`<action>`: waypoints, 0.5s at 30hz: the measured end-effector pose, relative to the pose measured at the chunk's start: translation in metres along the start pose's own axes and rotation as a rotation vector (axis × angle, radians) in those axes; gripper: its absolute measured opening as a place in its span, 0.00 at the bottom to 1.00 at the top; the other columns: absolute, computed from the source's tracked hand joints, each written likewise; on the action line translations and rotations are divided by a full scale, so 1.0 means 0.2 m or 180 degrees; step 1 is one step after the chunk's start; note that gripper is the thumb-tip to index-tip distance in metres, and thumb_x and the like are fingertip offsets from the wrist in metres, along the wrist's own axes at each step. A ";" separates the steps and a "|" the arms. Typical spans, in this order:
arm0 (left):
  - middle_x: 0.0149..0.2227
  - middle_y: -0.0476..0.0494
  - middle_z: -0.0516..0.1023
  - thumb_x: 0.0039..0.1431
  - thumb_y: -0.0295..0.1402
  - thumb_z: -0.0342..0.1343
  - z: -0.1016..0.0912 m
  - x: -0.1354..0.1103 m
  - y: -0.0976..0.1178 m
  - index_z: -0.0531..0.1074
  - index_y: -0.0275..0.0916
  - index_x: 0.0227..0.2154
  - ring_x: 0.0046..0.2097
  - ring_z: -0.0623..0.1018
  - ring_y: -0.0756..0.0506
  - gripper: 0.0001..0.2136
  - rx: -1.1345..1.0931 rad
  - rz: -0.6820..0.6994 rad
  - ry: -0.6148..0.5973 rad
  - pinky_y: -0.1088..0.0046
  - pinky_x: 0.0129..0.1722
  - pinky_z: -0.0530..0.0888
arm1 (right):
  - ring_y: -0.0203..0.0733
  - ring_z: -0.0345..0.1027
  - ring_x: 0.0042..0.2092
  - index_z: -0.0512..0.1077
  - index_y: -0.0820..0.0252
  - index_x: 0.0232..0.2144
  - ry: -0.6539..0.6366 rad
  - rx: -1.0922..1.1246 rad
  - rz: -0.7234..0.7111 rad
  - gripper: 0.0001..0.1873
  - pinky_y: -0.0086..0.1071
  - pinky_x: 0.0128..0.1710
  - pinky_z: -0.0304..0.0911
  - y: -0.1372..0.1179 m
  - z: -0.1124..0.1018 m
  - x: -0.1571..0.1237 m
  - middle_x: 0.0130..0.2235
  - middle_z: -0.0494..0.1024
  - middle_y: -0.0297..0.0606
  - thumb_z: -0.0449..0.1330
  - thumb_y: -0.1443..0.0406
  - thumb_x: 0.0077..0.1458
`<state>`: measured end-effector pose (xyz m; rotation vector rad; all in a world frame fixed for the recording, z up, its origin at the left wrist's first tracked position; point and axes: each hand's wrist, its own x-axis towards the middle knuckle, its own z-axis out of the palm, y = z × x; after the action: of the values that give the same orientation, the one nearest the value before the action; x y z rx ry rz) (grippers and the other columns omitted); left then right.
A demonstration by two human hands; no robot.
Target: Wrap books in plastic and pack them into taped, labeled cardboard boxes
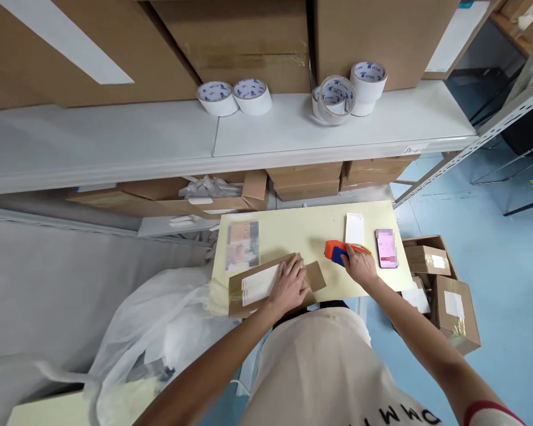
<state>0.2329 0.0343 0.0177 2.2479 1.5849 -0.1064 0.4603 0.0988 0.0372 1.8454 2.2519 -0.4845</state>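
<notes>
My left hand lies flat with fingers spread on a brown cardboard parcel that carries a white label, near the front edge of a small pale yellow table. My right hand is curled over an orange and blue tape dispenser resting on the table to the right of the parcel. A white paper slip lies just behind the dispenser. A phone with a pink screen lies at the table's right edge.
A clear packet lies at the table's back left. Several white tape rolls stand on the white shelf below big cartons. Small taped boxes sit on the blue floor at right. A white plastic bag bulges at left.
</notes>
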 end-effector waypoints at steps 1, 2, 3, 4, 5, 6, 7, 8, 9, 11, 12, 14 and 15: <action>0.64 0.30 0.64 0.56 0.36 0.56 0.02 -0.01 -0.02 0.72 0.35 0.52 0.68 0.56 0.31 0.21 -0.0025 -0.0003 0.0090 0.44 0.63 0.55 | 0.50 0.75 0.40 0.64 0.66 0.58 0.0089 0.0066 -0.0024 0.22 0.38 0.40 0.65 0.05 0.08 -0.02 0.41 0.80 0.51 0.46 0.63 0.66; 0.65 0.31 0.63 0.56 0.36 0.56 0.04 -0.02 -0.04 0.71 0.35 0.52 0.68 0.56 0.30 0.21 -0.0050 0.0000 0.0188 0.44 0.63 0.55 | 0.50 0.75 0.41 0.61 0.67 0.61 0.0137 0.0109 -0.0037 0.23 0.39 0.41 0.65 0.09 0.17 -0.05 0.42 0.80 0.52 0.46 0.66 0.66; 0.65 0.31 0.62 0.57 0.36 0.56 0.06 -0.02 -0.05 0.71 0.36 0.53 0.68 0.57 0.30 0.21 -0.0080 0.0019 0.0279 0.44 0.63 0.55 | 0.51 0.74 0.42 0.59 0.68 0.62 0.0162 0.0141 -0.0047 0.25 0.40 0.41 0.65 0.12 0.27 -0.08 0.42 0.79 0.52 0.45 0.68 0.65; 0.66 0.31 0.60 0.57 0.36 0.56 0.08 -0.03 -0.06 0.70 0.37 0.55 0.67 0.58 0.30 0.22 -0.0113 0.0050 0.0353 0.44 0.63 0.56 | 0.52 0.74 0.42 0.58 0.69 0.62 0.0185 0.0173 -0.0044 0.25 0.42 0.41 0.66 0.16 0.36 -0.10 0.41 0.79 0.53 0.45 0.69 0.64; 0.67 0.31 0.58 0.58 0.37 0.56 0.09 -0.03 -0.07 0.68 0.37 0.57 0.67 0.59 0.29 0.24 -0.0150 0.0078 0.0410 0.45 0.63 0.57 | 0.53 0.73 0.41 0.57 0.69 0.63 0.0215 0.0220 -0.0050 0.26 0.42 0.40 0.66 0.18 0.45 -0.13 0.40 0.79 0.52 0.45 0.69 0.64; 0.68 0.31 0.56 0.58 0.37 0.56 0.11 -0.03 -0.07 0.66 0.37 0.59 0.66 0.60 0.29 0.25 -0.0194 0.0095 0.0459 0.45 0.62 0.58 | 0.52 0.73 0.40 0.56 0.68 0.63 0.0263 0.0284 -0.0055 0.26 0.43 0.40 0.66 0.20 0.53 -0.15 0.39 0.78 0.51 0.45 0.69 0.63; 0.68 0.31 0.55 0.58 0.38 0.56 0.12 -0.04 -0.07 0.63 0.38 0.61 0.66 0.61 0.29 0.27 -0.0253 0.0096 0.0514 0.45 0.62 0.59 | 0.52 0.72 0.40 0.55 0.67 0.64 0.0319 0.0361 -0.0065 0.27 0.43 0.41 0.66 0.21 0.60 -0.17 0.38 0.78 0.50 0.45 0.69 0.63; 0.68 0.30 0.54 0.58 0.40 0.57 0.14 -0.04 -0.08 0.61 0.38 0.62 0.66 0.61 0.29 0.30 -0.0330 0.0086 0.0583 0.46 0.62 0.59 | 0.52 0.72 0.40 0.55 0.65 0.64 0.0371 0.0440 -0.0082 0.27 0.44 0.41 0.67 0.22 0.65 -0.18 0.39 0.78 0.49 0.46 0.69 0.63; 0.69 0.29 0.53 0.57 0.41 0.58 0.15 -0.05 -0.08 0.59 0.38 0.63 0.66 0.60 0.29 0.32 -0.0429 0.0071 0.0673 0.47 0.62 0.60 | 0.52 0.72 0.41 0.55 0.64 0.63 0.0428 0.0511 -0.0092 0.27 0.44 0.43 0.67 0.22 0.69 -0.20 0.40 0.77 0.49 0.47 0.69 0.63; 0.69 0.28 0.51 0.56 0.45 0.58 0.17 -0.07 -0.09 0.54 0.37 0.65 0.67 0.58 0.30 0.37 -0.0700 0.0049 0.0887 0.48 0.63 0.60 | 0.54 0.71 0.46 0.57 0.62 0.63 0.0594 0.0613 -0.0049 0.27 0.47 0.46 0.66 0.22 0.72 -0.22 0.45 0.76 0.51 0.49 0.69 0.62; 0.69 0.28 0.50 0.57 0.46 0.57 0.18 -0.08 -0.09 0.51 0.37 0.66 0.68 0.56 0.30 0.38 -0.0860 0.0037 0.0994 0.49 0.63 0.61 | 0.56 0.69 0.50 0.57 0.62 0.63 0.0720 0.0672 -0.0002 0.27 0.49 0.48 0.65 0.21 0.71 -0.23 0.48 0.75 0.54 0.51 0.69 0.61; 0.70 0.28 0.48 0.60 0.46 0.54 0.20 -0.10 -0.10 0.46 0.37 0.68 0.69 0.54 0.32 0.38 -0.1176 -0.0004 0.1172 0.50 0.63 0.61 | 0.61 0.65 0.56 0.56 0.63 0.64 0.0979 0.0916 -0.0075 0.30 0.55 0.52 0.62 0.15 0.67 -0.23 0.55 0.70 0.58 0.54 0.65 0.61; 0.70 0.28 0.48 0.61 0.46 0.52 0.21 -0.12 -0.10 0.44 0.38 0.68 0.69 0.53 0.32 0.38 -0.1313 -0.0026 0.1238 0.49 0.63 0.61 | 0.62 0.62 0.58 0.54 0.63 0.65 0.1040 0.1122 -0.0266 0.33 0.57 0.55 0.60 0.11 0.64 -0.22 0.58 0.67 0.59 0.55 0.62 0.61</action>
<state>0.2129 0.0043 -0.0201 2.0112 1.6160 0.6337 0.4830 0.0156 -0.0695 2.1373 2.6028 -0.6747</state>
